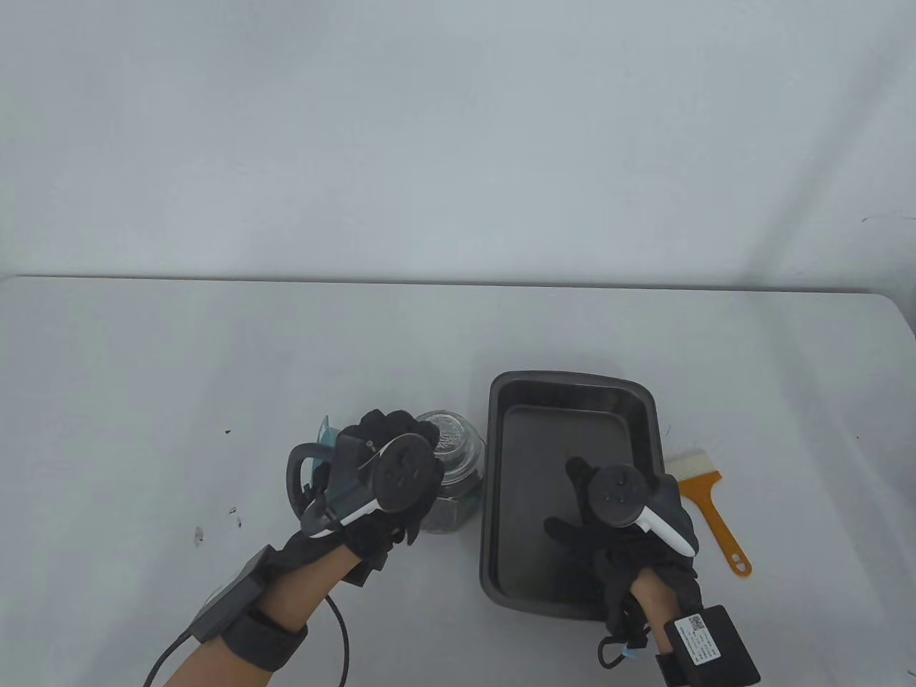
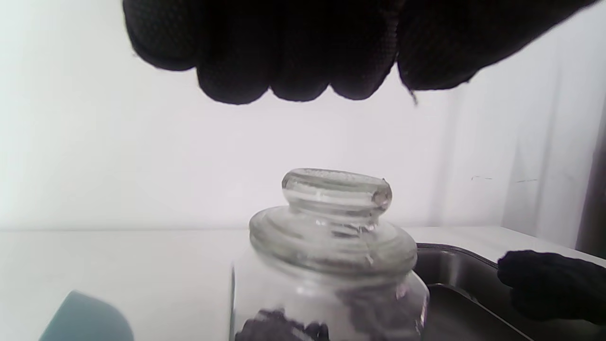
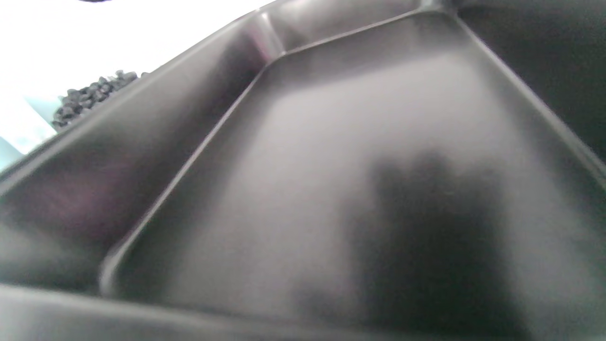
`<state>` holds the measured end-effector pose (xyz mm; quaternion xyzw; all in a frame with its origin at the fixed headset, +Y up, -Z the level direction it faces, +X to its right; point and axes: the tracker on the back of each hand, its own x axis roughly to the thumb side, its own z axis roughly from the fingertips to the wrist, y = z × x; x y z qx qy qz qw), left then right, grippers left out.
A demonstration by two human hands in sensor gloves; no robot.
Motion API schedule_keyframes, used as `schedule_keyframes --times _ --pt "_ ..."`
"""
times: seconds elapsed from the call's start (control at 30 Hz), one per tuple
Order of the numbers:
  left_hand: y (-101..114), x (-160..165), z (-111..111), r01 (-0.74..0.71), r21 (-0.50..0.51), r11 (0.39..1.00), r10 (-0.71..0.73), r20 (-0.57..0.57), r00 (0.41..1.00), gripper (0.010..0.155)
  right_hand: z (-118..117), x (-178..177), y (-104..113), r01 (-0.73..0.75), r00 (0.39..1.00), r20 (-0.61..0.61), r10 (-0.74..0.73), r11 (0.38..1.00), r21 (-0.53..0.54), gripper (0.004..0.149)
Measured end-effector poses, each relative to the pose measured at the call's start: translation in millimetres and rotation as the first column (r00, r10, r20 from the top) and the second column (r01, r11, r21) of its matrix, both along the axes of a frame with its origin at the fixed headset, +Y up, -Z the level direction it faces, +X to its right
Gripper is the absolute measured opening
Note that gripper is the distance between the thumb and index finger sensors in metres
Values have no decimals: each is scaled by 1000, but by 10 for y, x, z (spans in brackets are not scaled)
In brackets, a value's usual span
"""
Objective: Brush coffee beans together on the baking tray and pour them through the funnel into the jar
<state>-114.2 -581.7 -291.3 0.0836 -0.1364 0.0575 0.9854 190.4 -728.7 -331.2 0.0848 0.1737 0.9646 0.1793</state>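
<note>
A glass jar (image 1: pixel 458 472) with coffee beans (image 2: pixel 279 327) in it stands left of the dark baking tray (image 1: pixel 501 401), and a glass lid (image 2: pixel 336 194) sits on its mouth. My left hand (image 1: pixel 397 433) hovers over the lid; in the left wrist view its fingers (image 2: pixel 284 61) hang loosely a little above the lid and hold nothing. The teal funnel (image 1: pixel 325 431) shows behind that hand, mostly hidden. My right hand (image 1: pixel 581 501) is spread with straight fingers over the tray's floor (image 3: pixel 360 142), which looks bare of beans. The jar's beans (image 3: pixel 90 92) show past the tray wall.
A brush (image 1: pixel 708 501) with an orange handle and pale bristles lies on the table just right of the tray. A few dark specks (image 1: pixel 232 512) dot the white table left of my left hand. A pale wall rises behind the table's far edge.
</note>
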Motion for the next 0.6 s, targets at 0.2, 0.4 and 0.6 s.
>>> schedule_keyframes --times 0.2,0.4,0.6 --pt "-331 -209 265 -4 -15 1000 5 9 1000 63 0 13 -7 -1 1000 9 1 1000 -7 84" --pt "-732 -418 382 -17 -69 997 15 -19 1000 73 0 15 -7 -4 1000 13 4 1000 -4 84" --pt "-1006 -558 435 -25 -103 994 23 -18 1000 84 -4 16 -7 -8 1000 15 8 1000 -7 84"
